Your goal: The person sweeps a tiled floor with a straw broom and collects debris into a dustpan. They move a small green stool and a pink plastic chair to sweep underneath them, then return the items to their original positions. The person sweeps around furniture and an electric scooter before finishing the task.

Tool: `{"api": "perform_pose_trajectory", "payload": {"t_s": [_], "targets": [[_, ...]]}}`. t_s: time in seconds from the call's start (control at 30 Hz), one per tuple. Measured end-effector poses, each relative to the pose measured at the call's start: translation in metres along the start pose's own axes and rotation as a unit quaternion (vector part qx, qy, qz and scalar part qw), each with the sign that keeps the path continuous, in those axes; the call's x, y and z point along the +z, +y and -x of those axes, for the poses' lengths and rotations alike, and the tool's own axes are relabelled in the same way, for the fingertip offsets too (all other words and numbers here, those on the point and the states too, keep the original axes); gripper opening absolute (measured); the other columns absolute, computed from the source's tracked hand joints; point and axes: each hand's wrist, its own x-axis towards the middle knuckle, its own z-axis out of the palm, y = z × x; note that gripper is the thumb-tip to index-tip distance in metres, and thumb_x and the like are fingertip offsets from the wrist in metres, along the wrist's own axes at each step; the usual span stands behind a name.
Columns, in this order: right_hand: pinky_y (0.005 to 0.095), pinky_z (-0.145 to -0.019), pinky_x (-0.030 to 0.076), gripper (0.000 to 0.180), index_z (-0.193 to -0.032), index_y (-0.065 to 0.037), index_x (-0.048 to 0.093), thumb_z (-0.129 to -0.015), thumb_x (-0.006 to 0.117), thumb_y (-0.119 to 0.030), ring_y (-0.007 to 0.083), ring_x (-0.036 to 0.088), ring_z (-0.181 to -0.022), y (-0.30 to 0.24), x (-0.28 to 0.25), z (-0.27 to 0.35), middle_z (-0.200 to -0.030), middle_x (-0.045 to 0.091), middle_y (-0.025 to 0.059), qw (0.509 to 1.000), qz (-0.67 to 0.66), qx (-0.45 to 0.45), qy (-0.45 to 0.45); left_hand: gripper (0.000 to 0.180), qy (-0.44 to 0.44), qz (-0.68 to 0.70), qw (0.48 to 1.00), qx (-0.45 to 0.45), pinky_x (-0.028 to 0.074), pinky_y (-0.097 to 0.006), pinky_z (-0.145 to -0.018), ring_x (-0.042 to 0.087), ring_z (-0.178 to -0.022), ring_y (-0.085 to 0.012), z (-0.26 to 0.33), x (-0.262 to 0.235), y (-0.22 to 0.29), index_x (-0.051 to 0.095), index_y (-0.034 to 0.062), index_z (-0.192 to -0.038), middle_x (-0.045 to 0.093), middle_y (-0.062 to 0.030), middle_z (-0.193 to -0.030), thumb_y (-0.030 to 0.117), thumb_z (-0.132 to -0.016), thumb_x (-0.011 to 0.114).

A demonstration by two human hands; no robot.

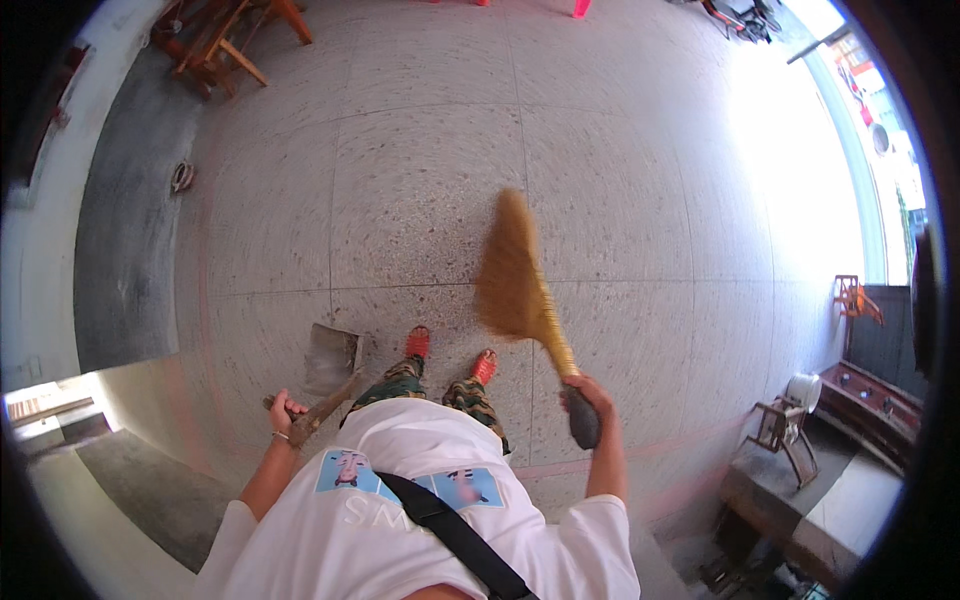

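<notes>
In my right hand (592,400) is a broom (512,270), gripped by the dark end of its yellow bound handle. Its straw head, slightly smeared by motion, points forward over the floor in front of my feet. Whether the bristle tips touch the floor I cannot tell. My left hand (285,410) is closed round the wooden handle of a grey dustpan (332,358). The pan lies to the left of my red shoes (417,342), at or just above the floor.
Speckled tile floor (430,160) spreads ahead. Wooden furniture (225,50) stands far left, near a small round object (182,177) by the wall. On the right are a small wooden stool (785,430), another orange-brown stool (857,298) and a bright doorway. A pink leg (581,8) shows at the far edge.
</notes>
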Motion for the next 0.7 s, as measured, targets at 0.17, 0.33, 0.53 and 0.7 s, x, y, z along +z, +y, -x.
{"api": "perform_pose_trajectory", "payload": {"t_s": [0.17,0.33,0.53,0.7], "targets": [[0.0300,-0.045,0.046,0.025,-0.091,-0.005,0.052,-0.072,0.060,-0.019,0.0169,0.052,-0.051,-0.041,-0.092,-0.049,-0.066,0.053,0.0061,0.968,0.158,-0.123,0.152,0.032,0.027,0.047,0.999,-0.001,0.043,-0.034,-0.048,0.041,-0.044,-0.0148,0.005,0.006,-0.006,0.037,0.0141,-0.054,0.036,0.0004,-0.048,0.022,-0.078,0.057],[0.0276,-0.044,0.042,0.029,-0.095,-0.004,0.054,-0.070,0.063,-0.015,0.0121,0.049,-0.051,-0.092,-0.047,-0.075,-0.067,0.053,0.0025,0.931,0.171,-0.249,0.206,0.032,0.047,0.067,0.997,0.012,0.043,-0.034,-0.049,0.040,-0.045,-0.0142,0.008,0.013,-0.020,0.036,0.0144,-0.055,0.035,0.0007,-0.049,0.021,-0.078,0.057],[0.0284,-0.045,0.044,0.030,-0.101,-0.005,0.052,-0.074,0.062,-0.013,0.0127,0.052,-0.055,-0.131,0.097,-0.053,-0.070,0.054,0.0026,0.972,0.115,-0.205,-0.008,0.031,0.047,0.057,0.997,-0.003,0.043,-0.035,-0.049,0.040,-0.045,-0.0137,0.021,0.042,-0.020,0.036,0.0141,-0.055,0.035,0.0006,-0.048,0.020,-0.078,0.056],[0.0283,-0.044,0.044,0.028,-0.098,-0.007,0.055,-0.074,0.062,-0.020,0.0136,0.052,-0.051,-0.161,0.195,-0.144,-0.069,0.053,0.0026,0.973,0.097,-0.124,-0.170,0.031,0.012,0.032,0.999,-0.022,0.044,-0.036,-0.049,0.042,-0.045,-0.0146,-0.015,0.088,-0.015,0.037,0.0138,-0.055,0.037,-0.0003,-0.048,0.021,-0.078,0.056]]}}
